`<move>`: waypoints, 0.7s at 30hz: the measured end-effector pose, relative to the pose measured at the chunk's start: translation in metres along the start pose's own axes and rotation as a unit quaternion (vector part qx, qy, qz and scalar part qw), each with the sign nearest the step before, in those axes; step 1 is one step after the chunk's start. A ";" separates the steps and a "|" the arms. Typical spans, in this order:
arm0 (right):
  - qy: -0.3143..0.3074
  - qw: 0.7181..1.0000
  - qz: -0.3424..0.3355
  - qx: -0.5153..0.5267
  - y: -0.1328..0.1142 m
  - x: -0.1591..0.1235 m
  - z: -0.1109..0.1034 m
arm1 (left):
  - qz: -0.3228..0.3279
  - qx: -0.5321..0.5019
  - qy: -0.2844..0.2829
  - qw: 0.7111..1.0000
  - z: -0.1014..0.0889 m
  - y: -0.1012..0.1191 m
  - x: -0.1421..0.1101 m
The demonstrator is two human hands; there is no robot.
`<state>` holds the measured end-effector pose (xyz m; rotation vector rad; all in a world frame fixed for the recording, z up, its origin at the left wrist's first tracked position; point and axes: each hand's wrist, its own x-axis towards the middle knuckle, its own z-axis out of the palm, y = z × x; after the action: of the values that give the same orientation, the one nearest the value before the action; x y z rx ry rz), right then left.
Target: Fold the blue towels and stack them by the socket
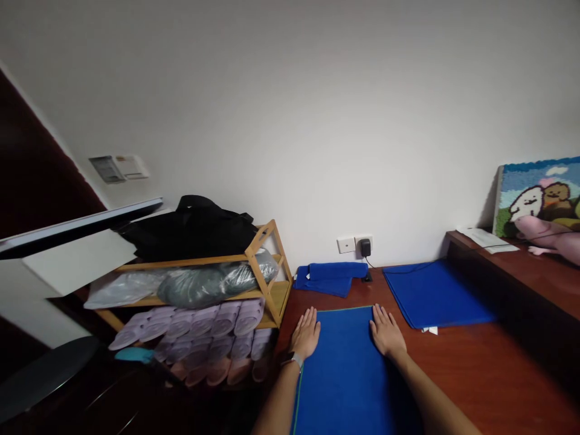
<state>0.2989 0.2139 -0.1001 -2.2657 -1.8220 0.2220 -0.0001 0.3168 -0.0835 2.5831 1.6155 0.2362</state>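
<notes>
My left hand (306, 333) lies flat, palm down, at the far left corner of a blue towel (344, 374) with a green edge, and a band circles that wrist. My right hand (386, 331) rests flat on the towel's far right corner. Neither hand grips anything. The towel lies spread on a reddish-brown wooden surface (489, 368), and its near end is out of view below my forearms. Another blue towel (435, 295) lies flat to the right, and a folded blue towel (330, 279) sits against the wall ahead.
A bamboo rack (272, 269) stands left of the wooden surface, holding grey bagged items and rows of pale slippers (203, 338). A black bag (190, 231) sits on top. A charger (365, 248) is plugged into the wall. Papers (483, 237) and a cartoon rug picture (539, 193) stand on a raised ledge at right.
</notes>
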 end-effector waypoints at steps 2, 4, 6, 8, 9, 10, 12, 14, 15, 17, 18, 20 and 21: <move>-0.003 1.000 0.001 -0.001 0.000 0.000 -0.001 | 0.010 -0.002 0.016 1.000 0.001 0.017 -0.004; -0.004 1.000 0.002 0.001 -0.001 -0.001 -0.003 | 0.044 -0.007 0.040 0.998 0.007 0.048 -0.012; -0.006 1.000 0.004 0.004 -0.002 -0.001 -0.005 | 0.099 -0.016 0.057 0.993 0.017 0.088 -0.022; -0.007 1.000 0.003 0.005 -0.002 -0.002 -0.006 | 0.138 -0.027 0.052 0.989 0.029 0.125 -0.033; -0.007 1.000 0.003 0.006 -0.001 -0.002 -0.006 | 0.145 -0.033 0.047 0.988 0.034 0.139 -0.038; -0.006 1.000 0.002 0.006 -0.001 -0.002 -0.005 | 0.143 -0.037 0.042 0.988 0.037 0.147 -0.043; -0.002 1.000 0.000 0.009 0.000 -0.002 -0.003 | 0.116 -0.038 0.038 0.992 0.038 0.145 -0.050; 0.000 1.000 0.000 0.009 0.001 -0.001 -0.001 | 0.068 -0.027 0.029 0.997 0.030 0.122 -0.058; 0.000 1.000 0.000 0.009 0.002 -0.001 0.000 | 0.036 -0.019 0.023 0.999 0.025 0.106 -0.063; -0.003 1.000 0.001 0.005 0.003 0.000 0.001 | -0.021 -0.005 0.009 1.000 0.014 0.070 -0.074; -0.005 1.000 0.002 0.003 0.003 0.000 0.002 | -0.038 -0.001 0.005 0.999 0.009 0.054 -0.079; -0.008 1.000 0.001 0.001 0.004 0.000 0.004 | -0.045 0.001 0.005 0.999 0.004 0.030 -0.090; -0.009 1.000 0.001 0.002 0.004 0.000 0.004 | -0.041 0.000 0.005 0.999 0.004 0.024 -0.094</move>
<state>0.3020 0.2138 -0.1053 -2.2715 -1.8256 0.2457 -0.0184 0.2222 -0.0914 2.5128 1.7191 0.2452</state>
